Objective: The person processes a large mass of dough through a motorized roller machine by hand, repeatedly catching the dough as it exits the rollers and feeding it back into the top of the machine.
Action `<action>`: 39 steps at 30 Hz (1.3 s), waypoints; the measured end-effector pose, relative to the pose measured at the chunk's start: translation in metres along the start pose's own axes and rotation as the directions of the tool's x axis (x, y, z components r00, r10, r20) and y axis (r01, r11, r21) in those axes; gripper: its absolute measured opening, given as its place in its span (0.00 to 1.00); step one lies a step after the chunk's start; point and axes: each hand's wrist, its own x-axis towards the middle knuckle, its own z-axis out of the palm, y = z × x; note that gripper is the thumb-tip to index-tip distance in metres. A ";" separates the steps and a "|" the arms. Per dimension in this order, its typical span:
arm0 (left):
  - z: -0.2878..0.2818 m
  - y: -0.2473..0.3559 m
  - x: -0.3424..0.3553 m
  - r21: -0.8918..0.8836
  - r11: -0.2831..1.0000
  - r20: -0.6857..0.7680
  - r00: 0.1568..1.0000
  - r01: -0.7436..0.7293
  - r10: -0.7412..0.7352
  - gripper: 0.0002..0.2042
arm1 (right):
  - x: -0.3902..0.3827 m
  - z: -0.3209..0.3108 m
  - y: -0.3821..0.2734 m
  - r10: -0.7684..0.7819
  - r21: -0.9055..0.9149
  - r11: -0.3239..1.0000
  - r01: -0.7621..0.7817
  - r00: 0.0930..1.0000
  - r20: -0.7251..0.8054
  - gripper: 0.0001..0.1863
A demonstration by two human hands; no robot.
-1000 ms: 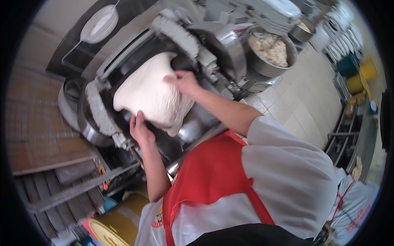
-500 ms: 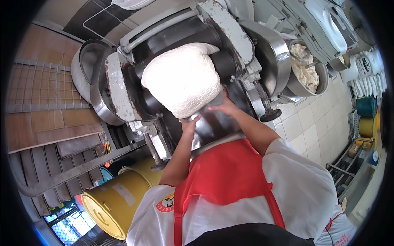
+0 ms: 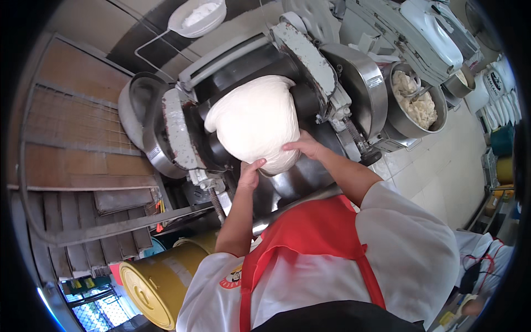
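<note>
Biggest thing here is the roller machine, its chipped, pale side plates standing left and right of dark rollers, with rounded metal guards outside them; over on the left is the tall rack with its brown boards and rows of trays; low on that side, a yellow bucket lies tilted in view, lid toward us; across the floor side, a metal bowl carries a lumpy pale mass.

And here is the smooth white dough, a thick, rounded slab lying on the rollers between the side plates, its near end hanging toward the red apron; it is so nearly as broad as it is long that its long axis is hard to call!

Both hands are on it: the left hand grips the near left corner, the right hand grips the near right edge a little higher; thumbs show on top, most fingers tuck out of sight; the bulk of the dough lies beyond both, away from the body, and neither hand is nearer, since both touch.

Now the print: dark marking on the white bags at far right; a round, red-rimmed badge with a figure on the shirt; smallest, a pale label on the right guard, too tiny to read.
</note>
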 end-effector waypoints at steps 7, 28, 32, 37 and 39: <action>0.042 0.066 -0.016 -0.031 0.980 -0.297 0.938 -0.195 0.177 0.14 | -0.003 0.036 -0.065 -0.170 0.035 0.982 0.187 0.946 -0.277 0.32; 0.005 -0.065 0.007 0.242 0.920 -0.342 0.915 0.307 -0.215 0.51 | 0.004 -0.038 0.066 -0.203 -0.700 0.714 -0.007 0.955 -0.217 0.47; -0.022 -0.035 0.044 0.372 0.872 -0.008 0.940 0.319 -0.341 0.36 | 0.052 -0.055 0.028 0.307 -0.611 0.789 -0.062 0.901 0.306 0.48; -0.064 -0.024 0.050 0.433 0.852 0.162 0.904 0.295 -0.396 0.43 | 0.041 -0.038 0.014 0.334 -0.441 0.883 -0.162 0.877 0.346 0.45; -0.099 -0.049 0.040 0.240 0.928 0.134 0.937 0.286 -0.323 0.44 | 0.031 -0.015 0.001 0.232 -0.327 0.934 -0.144 0.940 0.250 0.44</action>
